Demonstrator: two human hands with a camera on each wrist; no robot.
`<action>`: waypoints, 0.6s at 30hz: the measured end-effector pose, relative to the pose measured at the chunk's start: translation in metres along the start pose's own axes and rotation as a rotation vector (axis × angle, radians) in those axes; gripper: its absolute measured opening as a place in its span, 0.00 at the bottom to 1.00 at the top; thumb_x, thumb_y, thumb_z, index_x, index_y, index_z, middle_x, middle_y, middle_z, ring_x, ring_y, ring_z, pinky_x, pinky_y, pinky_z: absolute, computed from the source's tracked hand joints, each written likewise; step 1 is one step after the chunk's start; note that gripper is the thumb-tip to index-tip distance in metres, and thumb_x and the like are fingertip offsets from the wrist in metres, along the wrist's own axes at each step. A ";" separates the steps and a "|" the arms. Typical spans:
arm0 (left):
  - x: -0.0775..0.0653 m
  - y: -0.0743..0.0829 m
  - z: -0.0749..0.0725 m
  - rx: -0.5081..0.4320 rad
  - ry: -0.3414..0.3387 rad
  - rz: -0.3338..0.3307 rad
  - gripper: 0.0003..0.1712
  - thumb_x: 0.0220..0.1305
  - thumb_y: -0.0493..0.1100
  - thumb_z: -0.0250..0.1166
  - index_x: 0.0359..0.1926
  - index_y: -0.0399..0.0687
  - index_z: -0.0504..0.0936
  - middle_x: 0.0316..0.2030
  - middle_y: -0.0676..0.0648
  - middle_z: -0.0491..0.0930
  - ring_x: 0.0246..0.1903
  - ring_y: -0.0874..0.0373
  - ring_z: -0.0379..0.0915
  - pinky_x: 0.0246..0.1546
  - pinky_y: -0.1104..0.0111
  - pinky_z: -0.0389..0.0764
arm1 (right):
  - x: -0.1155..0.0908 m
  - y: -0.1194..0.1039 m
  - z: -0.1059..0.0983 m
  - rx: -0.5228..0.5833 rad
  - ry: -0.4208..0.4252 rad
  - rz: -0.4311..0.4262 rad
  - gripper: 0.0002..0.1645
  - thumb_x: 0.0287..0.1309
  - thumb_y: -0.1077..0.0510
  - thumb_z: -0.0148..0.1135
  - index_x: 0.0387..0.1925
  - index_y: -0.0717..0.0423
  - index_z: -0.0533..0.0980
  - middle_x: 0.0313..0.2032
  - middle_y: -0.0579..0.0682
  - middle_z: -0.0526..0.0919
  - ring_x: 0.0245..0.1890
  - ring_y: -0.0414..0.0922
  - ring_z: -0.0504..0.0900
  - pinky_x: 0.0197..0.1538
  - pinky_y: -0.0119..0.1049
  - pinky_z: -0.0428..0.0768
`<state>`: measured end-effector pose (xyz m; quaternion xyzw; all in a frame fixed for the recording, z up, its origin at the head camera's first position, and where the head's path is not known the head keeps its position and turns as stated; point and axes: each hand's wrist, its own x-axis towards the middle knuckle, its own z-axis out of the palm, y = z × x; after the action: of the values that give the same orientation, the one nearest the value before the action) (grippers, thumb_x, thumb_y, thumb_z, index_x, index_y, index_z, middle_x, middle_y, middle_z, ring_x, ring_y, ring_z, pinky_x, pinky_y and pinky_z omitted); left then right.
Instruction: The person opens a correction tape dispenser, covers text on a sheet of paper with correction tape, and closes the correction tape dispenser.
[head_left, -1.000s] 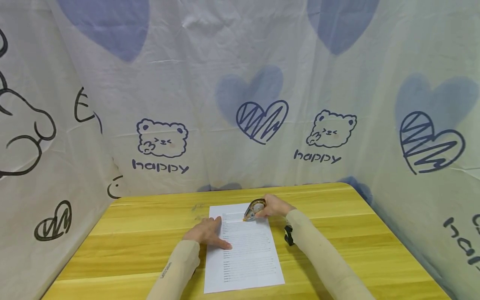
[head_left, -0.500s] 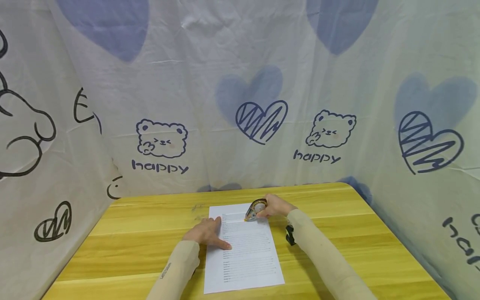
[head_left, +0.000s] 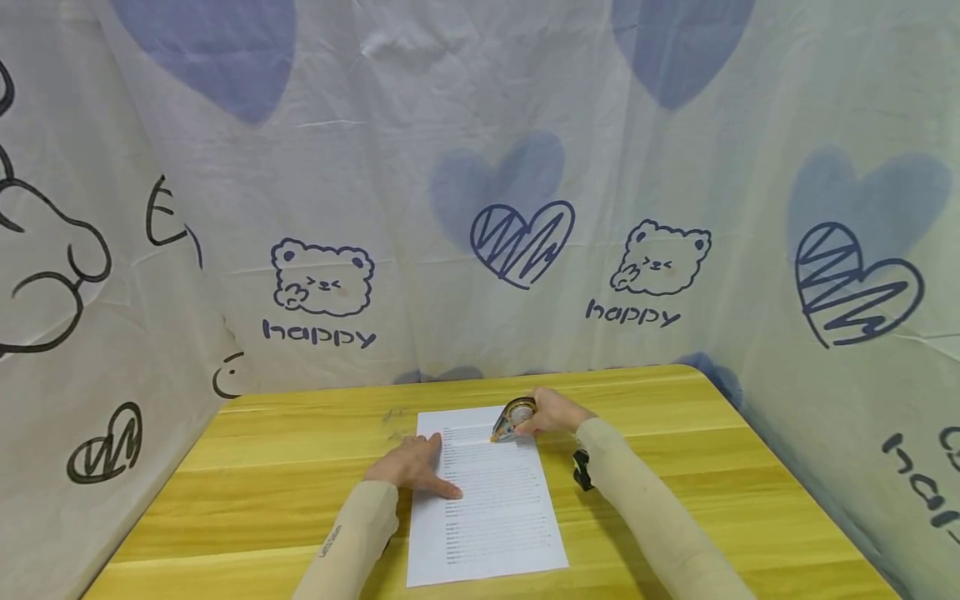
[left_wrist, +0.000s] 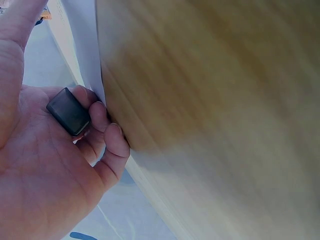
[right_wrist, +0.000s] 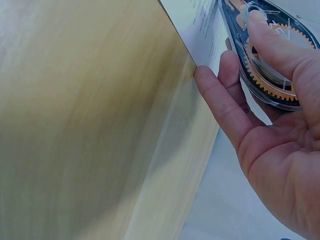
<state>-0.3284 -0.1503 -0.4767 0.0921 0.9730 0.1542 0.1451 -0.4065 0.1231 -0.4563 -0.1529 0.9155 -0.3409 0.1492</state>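
A sheet of white paper (head_left: 495, 567) with printed lines lies on the table. My left hand (head_left: 408, 465) presses on its left side, thumb stretched out over the print and fingers along the edge. A small black block (left_wrist: 69, 112) shows against the fingers in the left wrist view. My right hand (head_left: 557, 411) grips a correction tape dispenser (head_left: 510, 419) near the paper's upper right, its tip down at a printed line. In the right wrist view the thumb lies on the clear case of the correction tape (right_wrist: 272, 80), with its orange gear showing; two fingertips rest by the paper's edge.
The yellow wood-grain table (head_left: 697, 467) spreads out on both sides of the paper. Behind it and at the sides hangs a white curtain (head_left: 420, 208) printed with hearts and bears. A black clip-like device (head_left: 582, 471) sits under the right wrist.
My right hand has moved the correction tape slightly to the right along the line. The left hand and the paper stay in place.
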 end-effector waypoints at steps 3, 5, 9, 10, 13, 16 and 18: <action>0.001 -0.001 0.000 0.005 0.001 0.005 0.66 0.41 0.67 0.77 0.74 0.39 0.58 0.70 0.31 0.61 0.71 0.35 0.54 0.72 0.45 0.58 | 0.001 0.000 0.001 -0.011 -0.005 -0.007 0.15 0.51 0.56 0.75 0.38 0.59 0.81 0.28 0.48 0.85 0.25 0.41 0.76 0.29 0.31 0.78; 0.002 -0.001 0.001 0.007 0.003 0.009 0.66 0.42 0.67 0.77 0.74 0.39 0.58 0.70 0.31 0.62 0.71 0.35 0.55 0.71 0.45 0.59 | 0.001 0.000 0.000 -0.013 -0.007 -0.012 0.14 0.52 0.56 0.75 0.38 0.58 0.81 0.28 0.48 0.85 0.24 0.40 0.75 0.28 0.30 0.76; 0.002 -0.001 0.000 0.008 0.013 0.016 0.66 0.42 0.67 0.77 0.73 0.38 0.58 0.69 0.31 0.63 0.70 0.36 0.57 0.71 0.45 0.60 | 0.000 -0.001 0.000 -0.015 0.004 -0.012 0.14 0.52 0.56 0.75 0.37 0.59 0.81 0.27 0.49 0.85 0.23 0.40 0.75 0.28 0.31 0.76; 0.002 0.000 0.000 0.006 0.015 0.017 0.65 0.42 0.66 0.77 0.73 0.38 0.58 0.69 0.31 0.63 0.70 0.36 0.57 0.71 0.45 0.60 | 0.000 -0.001 0.000 -0.014 0.008 -0.007 0.15 0.51 0.57 0.75 0.37 0.60 0.80 0.28 0.49 0.85 0.24 0.41 0.75 0.29 0.31 0.77; 0.001 0.001 0.000 0.004 0.012 0.017 0.65 0.42 0.66 0.77 0.73 0.37 0.59 0.69 0.31 0.63 0.70 0.36 0.57 0.71 0.45 0.59 | 0.000 -0.001 0.001 -0.017 0.013 0.000 0.15 0.51 0.57 0.75 0.37 0.61 0.80 0.28 0.49 0.85 0.25 0.42 0.77 0.32 0.35 0.82; 0.000 0.001 0.000 0.005 0.004 0.011 0.66 0.42 0.66 0.77 0.73 0.37 0.58 0.69 0.31 0.62 0.70 0.36 0.57 0.71 0.45 0.59 | -0.001 -0.001 0.001 -0.022 0.005 -0.006 0.14 0.51 0.57 0.75 0.35 0.60 0.80 0.28 0.50 0.85 0.24 0.41 0.77 0.33 0.37 0.83; 0.001 0.002 0.000 0.002 0.001 0.008 0.66 0.42 0.66 0.77 0.73 0.37 0.58 0.70 0.31 0.62 0.70 0.36 0.56 0.71 0.45 0.59 | -0.002 0.000 -0.001 -0.022 0.002 -0.011 0.12 0.51 0.57 0.75 0.34 0.59 0.82 0.27 0.51 0.86 0.23 0.41 0.76 0.32 0.37 0.82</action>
<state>-0.3293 -0.1485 -0.4762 0.0962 0.9728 0.1537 0.1439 -0.4050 0.1240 -0.4554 -0.1593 0.9185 -0.3315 0.1450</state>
